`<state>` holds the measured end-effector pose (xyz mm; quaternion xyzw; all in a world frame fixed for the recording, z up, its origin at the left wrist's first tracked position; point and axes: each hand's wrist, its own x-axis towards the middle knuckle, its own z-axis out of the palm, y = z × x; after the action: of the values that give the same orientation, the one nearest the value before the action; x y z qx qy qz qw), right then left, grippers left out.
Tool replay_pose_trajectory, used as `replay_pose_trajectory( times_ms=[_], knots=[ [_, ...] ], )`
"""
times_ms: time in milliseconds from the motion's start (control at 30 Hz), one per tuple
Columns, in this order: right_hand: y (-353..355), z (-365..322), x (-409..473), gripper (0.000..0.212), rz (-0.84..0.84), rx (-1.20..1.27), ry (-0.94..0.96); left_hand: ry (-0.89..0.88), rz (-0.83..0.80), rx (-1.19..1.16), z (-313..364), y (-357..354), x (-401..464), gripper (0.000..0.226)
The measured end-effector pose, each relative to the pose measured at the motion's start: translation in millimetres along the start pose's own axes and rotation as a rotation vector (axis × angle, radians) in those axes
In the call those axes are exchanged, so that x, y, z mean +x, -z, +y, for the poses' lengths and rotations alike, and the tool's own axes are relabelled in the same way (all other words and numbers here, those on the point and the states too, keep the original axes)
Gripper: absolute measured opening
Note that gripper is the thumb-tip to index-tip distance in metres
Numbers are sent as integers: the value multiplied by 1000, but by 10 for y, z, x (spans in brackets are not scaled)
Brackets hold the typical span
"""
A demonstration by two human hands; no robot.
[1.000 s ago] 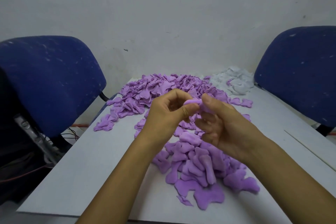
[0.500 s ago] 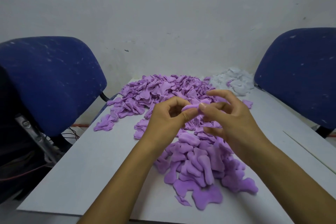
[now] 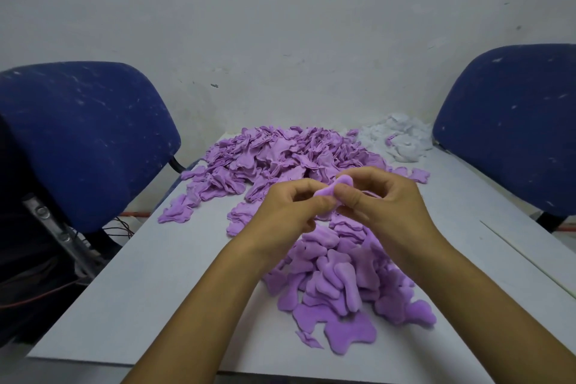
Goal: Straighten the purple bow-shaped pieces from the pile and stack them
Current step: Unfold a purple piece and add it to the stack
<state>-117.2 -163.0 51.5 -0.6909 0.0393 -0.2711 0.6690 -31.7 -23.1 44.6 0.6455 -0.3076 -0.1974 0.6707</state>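
A small purple bow-shaped piece (image 3: 335, 185) is held up in the air between both hands above the table. My left hand (image 3: 288, 212) pinches its left end with thumb and fingers. My right hand (image 3: 386, 206) pinches its right end. A big pile of crumpled purple pieces (image 3: 280, 156) covers the far middle of the white table (image 3: 140, 290). Closer to me lies a looser heap of purple pieces (image 3: 336, 284), partly hidden by my forearms.
A heap of white pieces (image 3: 402, 142) sits at the far right of the table. Blue chairs stand at the left (image 3: 84, 140) and right (image 3: 511, 121). A few stray purple pieces (image 3: 176, 212) lie near the table's left edge. A wall rises behind.
Both hands have drawn closer together around the piece and dropped slightly. The right hand's fingers have curled over its end, and the piece now bulges upward between the thumbs.
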Motion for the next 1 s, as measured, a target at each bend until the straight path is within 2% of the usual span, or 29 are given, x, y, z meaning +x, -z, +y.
replay_pose_trajectory(
  times_ms=[100,167,300,367,433,533,600,667,767,833,933,1000],
  knots=[
    [24,0,42,10,25,-49,61,66,-94,-185,23,-36,-12,13],
    [11,-3,77,9,59,-59,87,80,-157,-317,47,-78,-24,25],
    [-40,24,130,16,62,-70,106,231,-275,-632,81,-103,-31,53],
    [-14,21,164,19,55,-79,128,281,-323,-687,101,-69,-36,58],
    [29,11,182,22,50,-89,152,323,-295,-668,136,-64,-28,51],
    [41,19,166,24,56,-130,176,371,-158,-586,130,-65,5,21],
    [31,24,160,23,64,-137,179,361,-115,-584,109,-40,-6,13],
    [31,18,171,20,82,-122,171,314,-178,-574,117,-44,-43,10],
    [19,18,182,19,116,-99,146,260,-273,-521,152,-110,-86,21],
    [6,32,179,20,128,-86,122,206,-216,-413,154,-136,-74,19],
    [22,24,173,16,133,-55,90,82,-48,-277,92,-101,-50,21],
    [46,-3,170,13,140,-49,96,50,-57,-266,87,-77,-68,21]
  ],
)
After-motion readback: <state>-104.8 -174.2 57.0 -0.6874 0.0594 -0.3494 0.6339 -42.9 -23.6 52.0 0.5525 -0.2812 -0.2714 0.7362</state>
